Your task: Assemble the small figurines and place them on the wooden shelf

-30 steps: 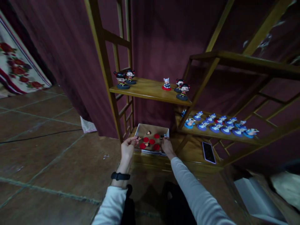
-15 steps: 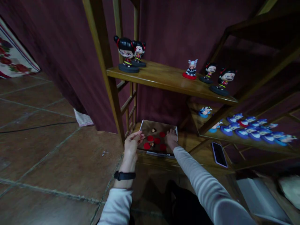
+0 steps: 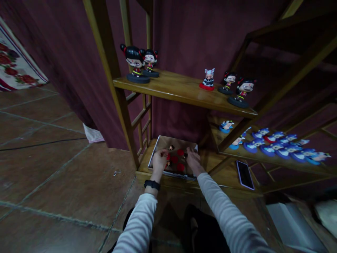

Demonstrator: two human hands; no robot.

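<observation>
A shallow cardboard box (image 3: pixel 161 141) sits on the bottom shelf and holds red round bases (image 3: pixel 180 152) and small figurine parts. My left hand (image 3: pixel 158 162) reaches into the box's left side with its fingers curled over the pieces; what they hold is hidden. My right hand (image 3: pixel 193 161) rests at the box's right side, fingers bent down onto the contents. A black band is on my left wrist (image 3: pixel 152 184).
Black-haired figurines (image 3: pixel 134 63) and a white one on a red base (image 3: pixel 207 79) stand on the upper shelf (image 3: pixel 179 92). Several blue figurines (image 3: pixel 273 146) line a lower shelf at right. A phone (image 3: pixel 244 170) lies on the bottom board. Wooden posts (image 3: pixel 110 80) frame the shelves.
My left hand has moved from the box's left edge into the box. My right hand stayed at the right side. The view shifted slightly.
</observation>
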